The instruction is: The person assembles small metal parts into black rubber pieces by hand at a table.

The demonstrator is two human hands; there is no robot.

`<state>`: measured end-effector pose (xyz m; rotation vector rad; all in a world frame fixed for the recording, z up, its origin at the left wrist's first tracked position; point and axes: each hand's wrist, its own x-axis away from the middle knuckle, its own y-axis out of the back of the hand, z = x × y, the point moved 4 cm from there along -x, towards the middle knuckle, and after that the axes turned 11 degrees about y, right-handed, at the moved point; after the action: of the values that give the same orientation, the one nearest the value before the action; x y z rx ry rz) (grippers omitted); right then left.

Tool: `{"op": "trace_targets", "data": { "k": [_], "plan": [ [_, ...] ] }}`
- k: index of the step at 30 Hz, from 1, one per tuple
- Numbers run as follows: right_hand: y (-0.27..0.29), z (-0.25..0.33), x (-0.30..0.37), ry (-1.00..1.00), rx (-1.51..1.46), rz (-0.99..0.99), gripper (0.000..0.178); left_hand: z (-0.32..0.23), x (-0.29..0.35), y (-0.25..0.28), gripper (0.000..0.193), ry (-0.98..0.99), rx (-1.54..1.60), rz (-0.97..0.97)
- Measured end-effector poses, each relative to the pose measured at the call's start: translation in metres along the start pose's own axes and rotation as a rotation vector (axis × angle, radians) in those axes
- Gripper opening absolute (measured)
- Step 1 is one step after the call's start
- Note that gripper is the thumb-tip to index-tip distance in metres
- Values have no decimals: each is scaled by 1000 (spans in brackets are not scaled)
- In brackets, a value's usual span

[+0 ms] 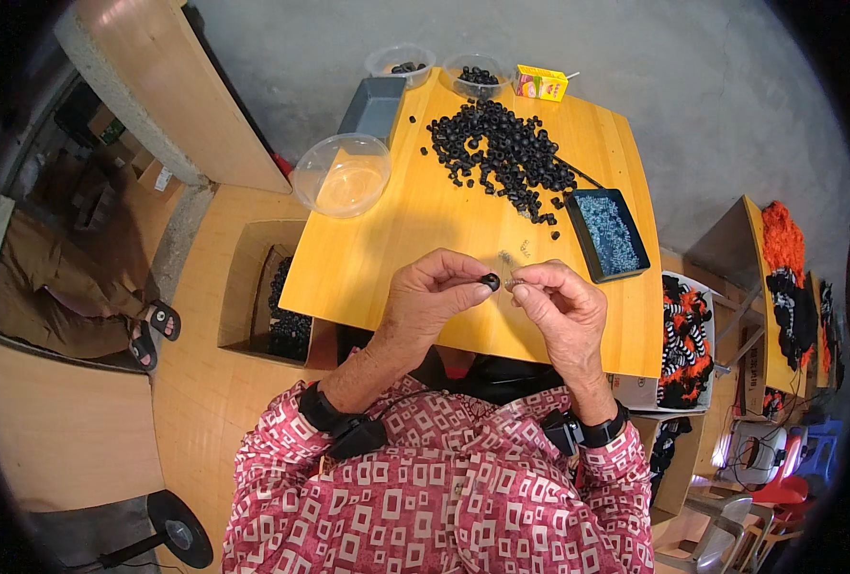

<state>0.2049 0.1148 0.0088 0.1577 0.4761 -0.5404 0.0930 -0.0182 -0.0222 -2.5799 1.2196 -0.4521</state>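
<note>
Left grip (425, 298): Thumb and forefinger were closed on a small round black piece (490, 281) near the center of the frame.
Right grip (570, 308): Fingertips were pinched just beside that piece, apparently on a tiny pale bit (512, 285), too small to identify with certainty.
Tabletop (344, 263): Thin wiry bits (525, 251) lay just above the two grips, at mid-frame.
Black pile (511, 158): Loose black pieces spread across the upper center.
Dark tray (622, 275): Small pale-blue pieces filled it, right of center.
Upper edge: A yellow carton (540, 84) with a straw stood near containers of black pieces.
Upper left: A clear bowl (341, 177) sat below a gray bin (374, 100).
Far left: Another person's sandaled feet (152, 335) rested on the floor (195, 383).
Right: Orange, black and striped items (685, 344) crowded a white box (633, 390).
</note>
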Motion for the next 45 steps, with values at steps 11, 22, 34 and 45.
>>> {"op": "trace_targets", "data": {
  "k": [11,22,34,45],
  "plan": [
    [-11,12,-3,193,258,74,12,2,2,-3,21,22,23,12],
    [-16,14,0,290,361,109,12,19,-1,3,15,313,360,114],
    [-20,21,1,457,545,124,16,22,-1,7,8,254,336,119],
    [-20,20,3,589,654,160,20,29,-4,7,10,248,435,200]
  ]
}}
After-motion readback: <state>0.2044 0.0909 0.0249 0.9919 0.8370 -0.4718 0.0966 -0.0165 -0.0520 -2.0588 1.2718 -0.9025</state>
